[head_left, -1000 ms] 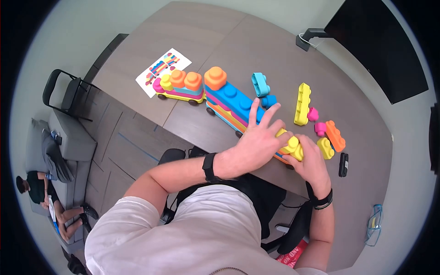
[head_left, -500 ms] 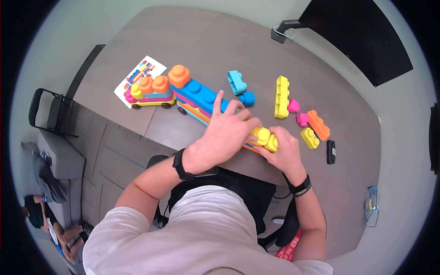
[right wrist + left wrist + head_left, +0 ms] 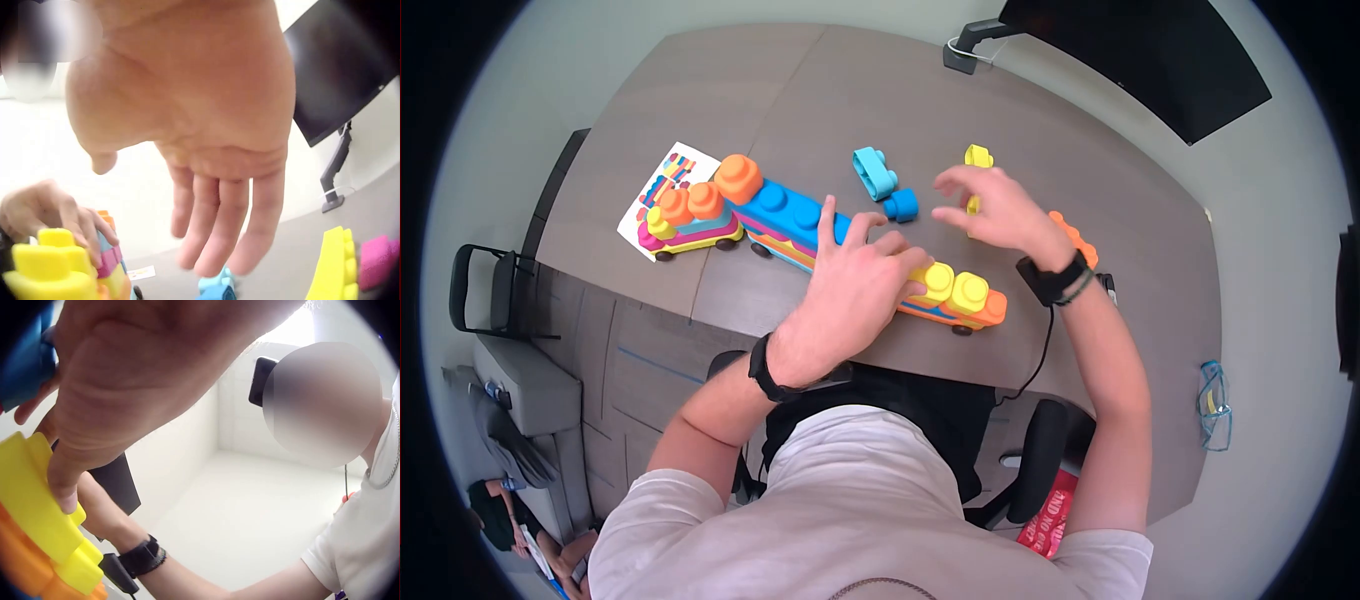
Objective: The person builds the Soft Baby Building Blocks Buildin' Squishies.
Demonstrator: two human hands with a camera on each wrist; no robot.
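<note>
My left hand (image 3: pixel 855 285) lies over the middle of a long toy train (image 3: pixel 805 215) made of large soft building blocks. Its thumb and index finger hold the yellow block (image 3: pixel 31 494) on the rear car, while the little finger stretches out over the blue block (image 3: pixel 772 196). Two yellow studs (image 3: pixel 969 292) and an orange end piece (image 3: pixel 997 308) show beyond the hand. Up in the air, my right hand (image 3: pixel 998 208) holds nothing, its fingers loosely bent. Partly behind it stands a long yellow block (image 3: pixel 978 156); a turquoise block (image 3: pixel 874 173) and small blue block (image 3: pixel 901 205) are left of it.
A picture sheet (image 3: pixel 682 160) of a train lies under the front car (image 3: pixel 690 238). An orange block (image 3: pixel 1075 238) shows beyond my right wrist, near a black object (image 3: pixel 1108 287). A monitor (image 3: pixel 1160 60) on an arm stands at the back, and glasses (image 3: pixel 1215 405) lie far right.
My right hand has let go of the yellow blocks at the train's rear and moved up and away over the table. The left hand stays on the train. The head view has shifted.
</note>
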